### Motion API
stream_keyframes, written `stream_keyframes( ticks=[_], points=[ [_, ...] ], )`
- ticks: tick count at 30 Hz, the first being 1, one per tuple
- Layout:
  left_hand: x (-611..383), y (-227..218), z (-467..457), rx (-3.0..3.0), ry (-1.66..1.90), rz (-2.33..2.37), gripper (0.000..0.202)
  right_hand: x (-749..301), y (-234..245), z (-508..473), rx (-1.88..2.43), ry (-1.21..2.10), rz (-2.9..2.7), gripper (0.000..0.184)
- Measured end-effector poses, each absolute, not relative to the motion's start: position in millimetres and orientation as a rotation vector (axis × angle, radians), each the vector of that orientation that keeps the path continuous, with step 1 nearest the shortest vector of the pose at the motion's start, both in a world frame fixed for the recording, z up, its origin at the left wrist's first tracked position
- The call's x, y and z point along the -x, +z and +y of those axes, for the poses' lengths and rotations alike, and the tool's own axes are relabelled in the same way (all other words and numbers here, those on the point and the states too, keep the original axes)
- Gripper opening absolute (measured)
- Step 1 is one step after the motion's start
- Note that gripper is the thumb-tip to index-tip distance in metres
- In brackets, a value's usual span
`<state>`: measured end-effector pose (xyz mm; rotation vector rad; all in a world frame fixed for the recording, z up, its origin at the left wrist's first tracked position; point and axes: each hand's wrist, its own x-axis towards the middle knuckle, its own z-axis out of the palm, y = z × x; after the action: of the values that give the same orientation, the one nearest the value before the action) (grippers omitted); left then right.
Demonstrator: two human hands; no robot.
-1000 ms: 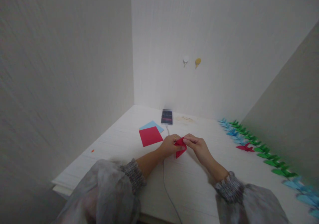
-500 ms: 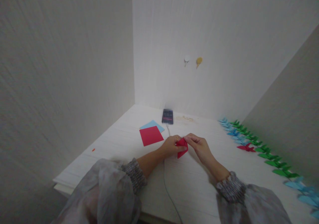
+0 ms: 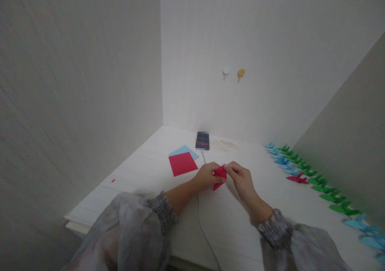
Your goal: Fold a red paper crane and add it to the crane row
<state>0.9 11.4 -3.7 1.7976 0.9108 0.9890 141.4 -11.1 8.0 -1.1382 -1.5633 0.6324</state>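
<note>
A small piece of folded red paper [image 3: 220, 174] is held just above the white table, between my two hands. My left hand [image 3: 207, 176] is closed on its left side, with the thumb laid across the front. At the upper right corner, my right hand [image 3: 239, 176] pinches the paper between thumb and fingertips. A flat red paper square [image 3: 182, 164] lies to the left of my hands, partly covering a light blue sheet [image 3: 185, 149]. The fold's back side is hidden by my fingers.
Rows of folded paper cranes in green [image 3: 332, 196], blue [image 3: 282, 160] and one red [image 3: 297, 178] line the table's right side. A phone [image 3: 202, 141] with a white cable [image 3: 202, 227] sits near the back wall. Two hooks [image 3: 241, 73] are on that wall. An orange scrap [image 3: 113, 180] lies at left.
My right hand has shifted very slightly while keeping its pinch at the paper's upper corner. The folded paper has tilted a little; the left hand stays closed on it.
</note>
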Motion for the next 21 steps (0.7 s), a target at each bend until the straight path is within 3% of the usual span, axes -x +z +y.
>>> stream_keyframes(
  ticks=[21],
  points=[
    [0.6,-1.4,10.9,-1.698,0.813,0.974,0.021,-147.7,19.1,-13.0,0.971,0.957,-1.652,0.02]
  ],
)
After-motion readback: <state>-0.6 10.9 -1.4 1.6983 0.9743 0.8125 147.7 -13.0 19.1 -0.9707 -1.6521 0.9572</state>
